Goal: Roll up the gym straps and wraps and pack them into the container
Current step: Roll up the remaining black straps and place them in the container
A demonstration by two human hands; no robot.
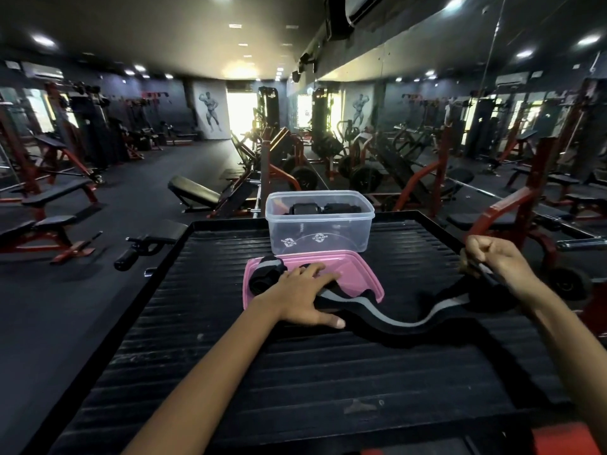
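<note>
Your clear plastic container stands at the far middle of the black ribbed platform, and two white printed logos show through its near wall; the lettering under them is too small to read. Inside it, near the top, lie dark rolled wraps. The pink lid lies flat just on the near side of the container, almost touching its base.

Your left hand lies flat with fingers spread, pressing one part of the black wrap with a grey stripe onto the lid; the bunched end of the wrap sits on the lid's left corner, just beyond your fingertips. From under your palm the wrap snakes right across the platform in a loose wave. Your right hand is clenched around the wrap's other end, held up above the platform's right edge.

The platform has a raised rim all round. Between the lid and the near edge there is a broad stretch of bare ribbed surface, and more to the left of the lid. On the right, your fist is close to the rim, with a red machine frame just beyond it. To the left of the platform, a black padded roller handle sticks out beside the rim.
</note>
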